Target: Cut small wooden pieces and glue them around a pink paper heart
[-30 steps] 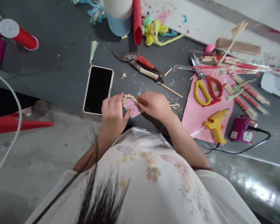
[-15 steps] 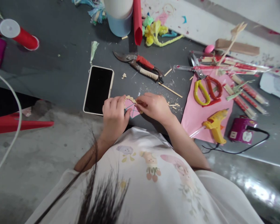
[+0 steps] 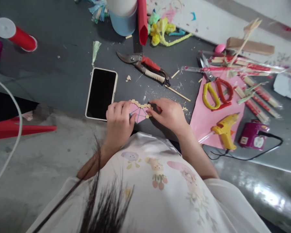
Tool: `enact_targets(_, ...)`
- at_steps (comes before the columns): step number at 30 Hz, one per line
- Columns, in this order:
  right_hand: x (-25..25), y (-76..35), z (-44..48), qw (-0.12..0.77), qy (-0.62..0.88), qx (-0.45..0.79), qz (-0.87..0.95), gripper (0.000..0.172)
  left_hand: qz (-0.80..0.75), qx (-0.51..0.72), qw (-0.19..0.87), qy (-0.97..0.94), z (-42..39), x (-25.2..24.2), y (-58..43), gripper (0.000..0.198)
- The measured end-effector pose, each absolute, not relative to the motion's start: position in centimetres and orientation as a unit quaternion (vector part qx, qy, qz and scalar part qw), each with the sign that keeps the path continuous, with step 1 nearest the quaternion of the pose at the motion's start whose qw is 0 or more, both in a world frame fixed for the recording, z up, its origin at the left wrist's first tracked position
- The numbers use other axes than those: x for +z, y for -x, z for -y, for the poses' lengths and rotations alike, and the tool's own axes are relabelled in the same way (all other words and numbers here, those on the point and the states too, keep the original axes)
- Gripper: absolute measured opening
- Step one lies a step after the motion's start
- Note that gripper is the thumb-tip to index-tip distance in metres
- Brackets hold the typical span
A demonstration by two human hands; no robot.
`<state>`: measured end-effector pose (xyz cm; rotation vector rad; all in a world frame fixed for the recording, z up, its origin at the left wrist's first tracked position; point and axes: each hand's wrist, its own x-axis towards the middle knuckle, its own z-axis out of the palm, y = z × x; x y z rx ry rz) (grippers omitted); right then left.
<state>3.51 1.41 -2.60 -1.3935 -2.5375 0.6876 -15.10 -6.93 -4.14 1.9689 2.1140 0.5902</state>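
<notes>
A small pink paper heart (image 3: 138,112) edged with tiny tan wooden bits lies at the near edge of the dark table (image 3: 63,74). My left hand (image 3: 118,121) holds its left side, fingers curled over it. My right hand (image 3: 168,114) pinches the heart's right edge with fingertips on the wooden trim. A black phone (image 3: 101,93) in a pale case lies just left of my left hand.
Red-handled pruning shears (image 3: 145,66) lie beyond the heart. On a pink sheet (image 3: 208,119) to the right sit yellow and red scissors (image 3: 214,90) and a yellow glue gun (image 3: 224,129), beside a purple socket box (image 3: 252,137). Wrapped chopsticks (image 3: 257,94), a red spool (image 3: 16,35), a blue cup (image 3: 122,22).
My right hand slid a little to the right along the heart's edge, uncovering more of the wooden trim. My left hand stayed in place on the heart.
</notes>
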Motion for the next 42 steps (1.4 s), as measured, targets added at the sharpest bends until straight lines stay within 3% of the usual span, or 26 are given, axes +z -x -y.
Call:
enact_targets(18,-3.7,-3.9,0.4,0.148,0.537,0.241,0.795,0.028,-0.723,0.198,0.115,-0.652,7.1,-4.2,15.3,0.048)
enact_targets(25,-3.2,-4.5,0.9,0.144,0.522,0.242,0.805,0.03,-0.753,0.196,0.081,-0.623,8.1,-4.4,14.9,0.054)
enact_targets(31,-3.4,-5.1,1.4,0.127,0.52,0.222,0.815,0.043,-0.75,0.194,0.085,-0.626,8.4,-4.3,14.9,0.053)
enact_targets(42,-3.4,-5.4,1.7,0.1,0.52,0.201,0.824,0.041,-0.74,0.205,0.062,-0.638,8.7,-4.8,14.5,0.051)
